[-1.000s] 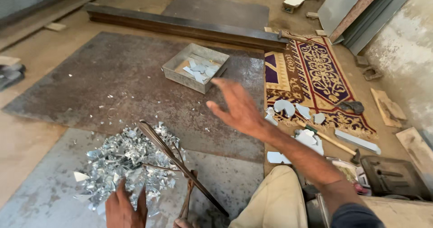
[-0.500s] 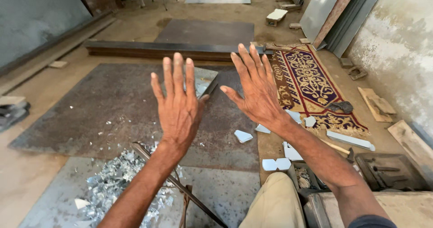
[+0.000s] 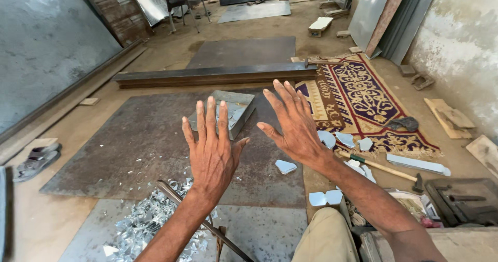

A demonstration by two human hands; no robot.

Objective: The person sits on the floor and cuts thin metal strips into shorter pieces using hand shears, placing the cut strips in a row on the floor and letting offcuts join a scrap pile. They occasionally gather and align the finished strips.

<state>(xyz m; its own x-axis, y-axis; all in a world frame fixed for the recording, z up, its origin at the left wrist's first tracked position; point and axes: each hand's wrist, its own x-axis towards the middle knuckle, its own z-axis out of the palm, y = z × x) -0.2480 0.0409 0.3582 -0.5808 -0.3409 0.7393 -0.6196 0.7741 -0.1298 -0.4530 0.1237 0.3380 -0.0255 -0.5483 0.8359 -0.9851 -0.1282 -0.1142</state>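
Both up, backs to the camera: left hand (image 3: 211,150) and right hand (image 3: 294,123) spread wide, fingers splayed, gripping nothing. Just beyond and between them, partly behind the left fingertips, a shallow metal tray (image 3: 234,111) on the rusty steel sheet (image 3: 114,148). Below the left wrist, shiny metal scraps (image 3: 142,225).

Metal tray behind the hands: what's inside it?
The shallow grey tray holds a few small pale metal offcuts near its middle. The raised left hand covers its near left corner, so anything there is hidden. The right hand is beside it, empty.
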